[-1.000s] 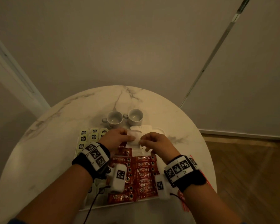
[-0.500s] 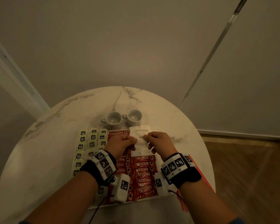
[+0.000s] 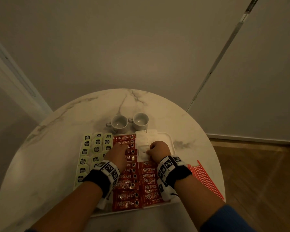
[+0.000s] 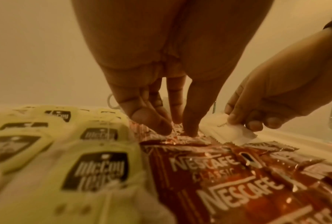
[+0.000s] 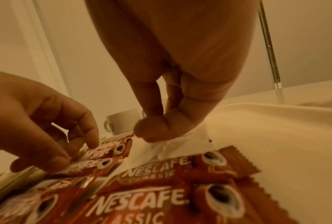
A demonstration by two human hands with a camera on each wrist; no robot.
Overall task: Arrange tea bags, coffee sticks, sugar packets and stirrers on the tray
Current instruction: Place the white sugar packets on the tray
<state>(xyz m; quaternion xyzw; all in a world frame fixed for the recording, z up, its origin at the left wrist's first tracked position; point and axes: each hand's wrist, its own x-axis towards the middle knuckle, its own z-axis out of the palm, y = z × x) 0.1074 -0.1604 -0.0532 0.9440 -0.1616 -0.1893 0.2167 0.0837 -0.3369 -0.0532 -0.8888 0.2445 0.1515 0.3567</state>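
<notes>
A white tray [image 3: 172, 141] holds green tea bags [image 3: 90, 151] on its left, red Nescafe coffee sticks [image 3: 149, 181] down the middle and white sugar packets [image 3: 146, 137] at its far right. My right hand [image 3: 148, 150] pinches one sugar packet [image 3: 143, 154] by its edge, low over the tray just beyond the coffee sticks; the right wrist view shows thumb and fingers [image 5: 151, 133] closed on the packet [image 5: 161, 146]. My left hand [image 3: 124, 148] rests straight fingertips [image 4: 190, 131] on a coffee stick [image 4: 180, 138] beside it. Red stirrers [image 3: 206, 180] lie on the table right of the tray.
Two white cups [image 3: 119, 123] [image 3: 140, 120] stand just beyond the tray's far edge. The round marble table [image 3: 49, 148] has bare surface to the left and at the back. A wall rises behind it, and wooden floor [image 3: 258, 173] lies to the right.
Both hands held the white packet above the tray. The left hand has let go and moved left onto the coffee sticks; the right hand has brought the packet down.
</notes>
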